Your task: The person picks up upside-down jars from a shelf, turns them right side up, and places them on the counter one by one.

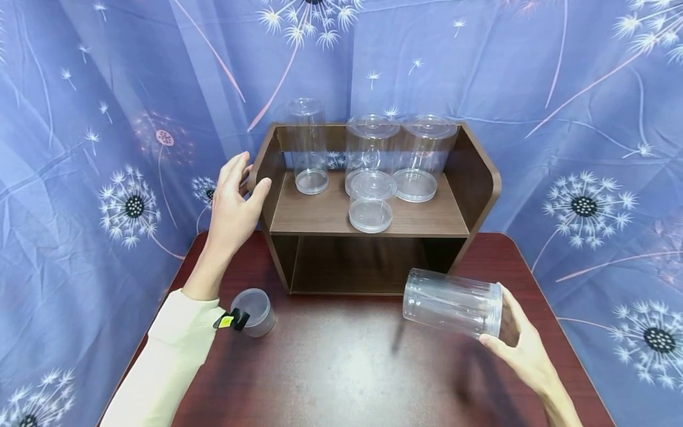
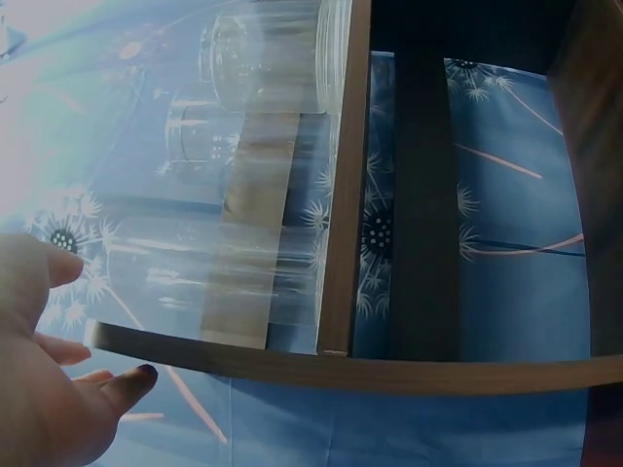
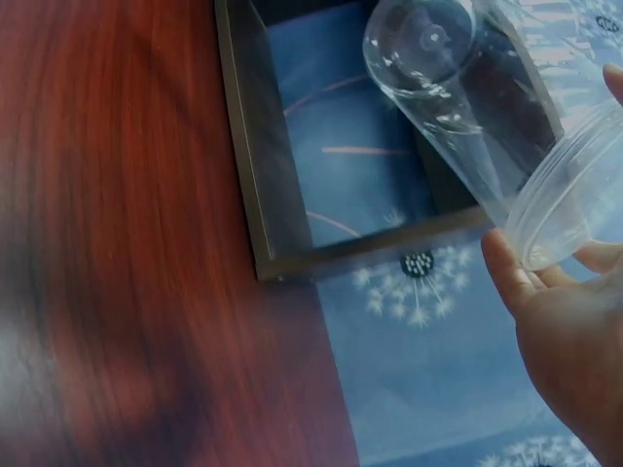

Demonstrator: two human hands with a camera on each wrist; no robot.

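My right hand (image 1: 525,353) grips a clear plastic jar (image 1: 448,302) by its lidded end, thumb on the near side. The jar lies sideways above the table, its base pointing left toward the shelf. The right wrist view shows fingers around the lid (image 3: 565,185) of that jar. My left hand (image 1: 235,201) is raised beside the left panel of the brown shelf (image 1: 368,235), thumb and fingers apart, holding nothing. In the left wrist view its fingertips (image 2: 131,386) are close to the panel's front end. A small lidded jar (image 1: 258,320) stands on the table by my left wrist.
On the upper shelf board stand a tall narrow jar (image 1: 309,148), two wide jars and a short jar (image 1: 372,201) near the front edge. The lower compartment (image 1: 357,267) opens forward. A patterned blue curtain (image 1: 427,59) surrounds the dark red table (image 1: 341,356).
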